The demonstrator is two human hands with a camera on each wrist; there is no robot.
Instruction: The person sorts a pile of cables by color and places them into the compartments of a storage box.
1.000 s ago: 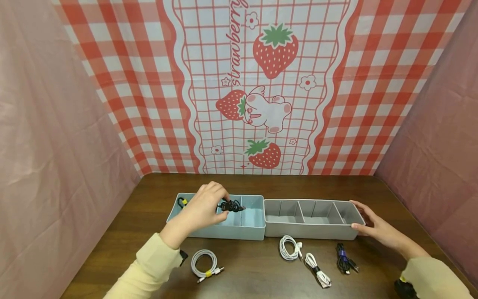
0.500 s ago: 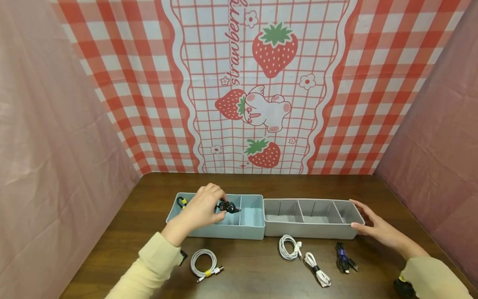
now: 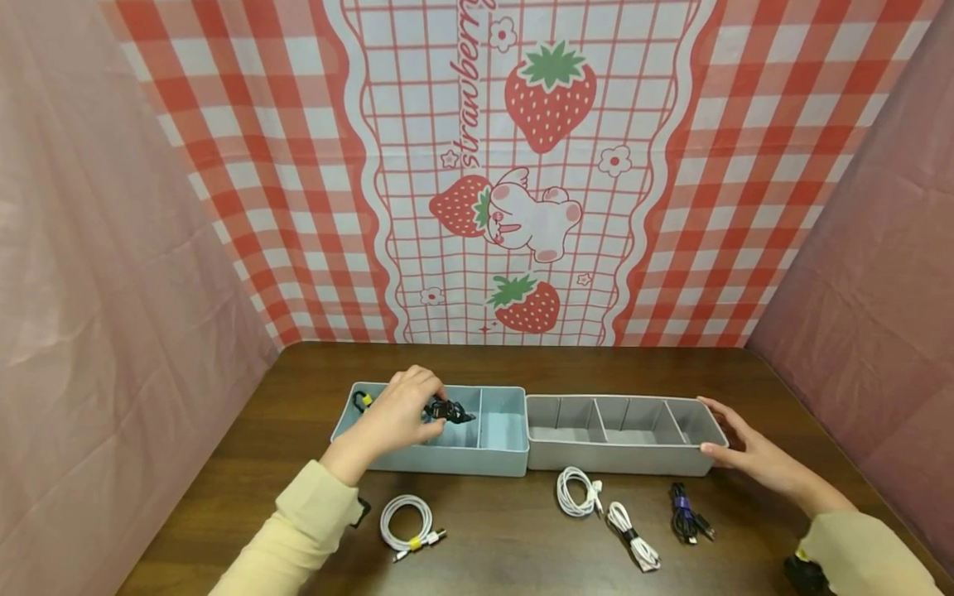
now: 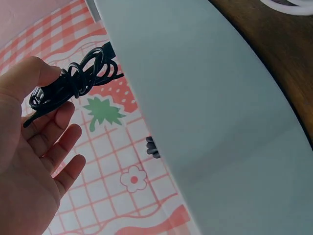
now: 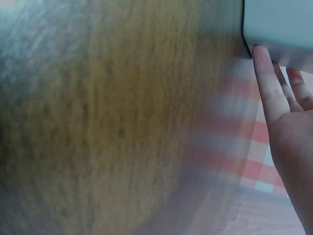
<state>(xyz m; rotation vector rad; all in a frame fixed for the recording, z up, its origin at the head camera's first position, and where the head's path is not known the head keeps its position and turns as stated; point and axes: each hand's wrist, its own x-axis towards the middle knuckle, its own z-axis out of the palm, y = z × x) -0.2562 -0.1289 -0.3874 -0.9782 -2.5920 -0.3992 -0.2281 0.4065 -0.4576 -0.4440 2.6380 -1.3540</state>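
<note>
My left hand (image 3: 397, 416) pinches a coiled black cable (image 3: 451, 411) between thumb and fingers, over the middle of a light blue divided box (image 3: 477, 462). In the left wrist view the bundled cable (image 4: 85, 78) appears beside the box's outer wall (image 4: 195, 98). My right hand (image 3: 756, 455) rests on the right end of a grey divided box (image 3: 619, 459), thumb at the front corner and fingers at the back one. The right wrist view has its fingers (image 5: 271, 88) extended against that box. A black cable with a yellow tie (image 3: 362, 401) lies in the blue box's left part.
On the brown table (image 3: 514, 538), a white cable with a yellow tie (image 3: 406, 526) lies front left. Before the grey box are a coiled white cable (image 3: 575, 492), a white cable with a black tie (image 3: 633, 536) and a black cable with a purple tie (image 3: 687, 515).
My left hand has drifted slightly left with the black cable, which sits a little further left over the blue box. The right hand stays at the grey box's end.
</note>
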